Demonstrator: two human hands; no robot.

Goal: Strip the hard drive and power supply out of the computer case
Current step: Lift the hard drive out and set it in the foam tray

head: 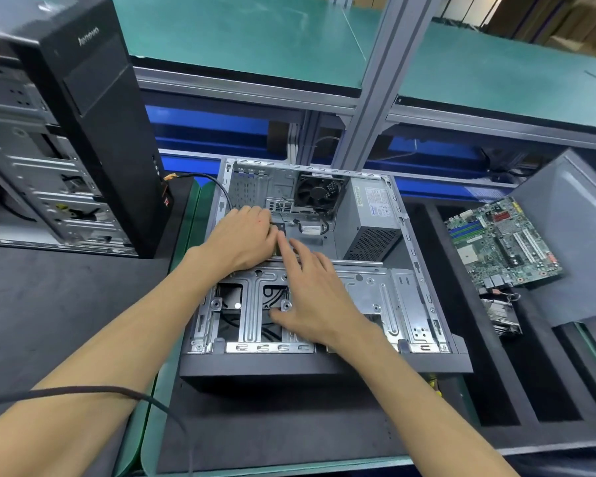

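Note:
An open computer case (424,256) lies on its side on the bench in front of me. Its grey power supply (372,218) sits in the far right corner, beside a black fan (319,192). A silver drive cage (375,294) spans the near half of the case. The hard drive is hidden from me. My left hand (243,237) reaches inside the case at the cage's far edge, its fingers curled over something I cannot make out. My right hand (315,294) rests flat on the cage with fingers spread, the forefinger pointing toward the left hand.
A green motherboard (503,242) and a heatsink (503,315) lie to the right, next to a grey side panel (565,235). A black Lenovo tower (93,108) and a stripped metal chassis (38,187) stand at the left. A black cable (217,187) runs into the case.

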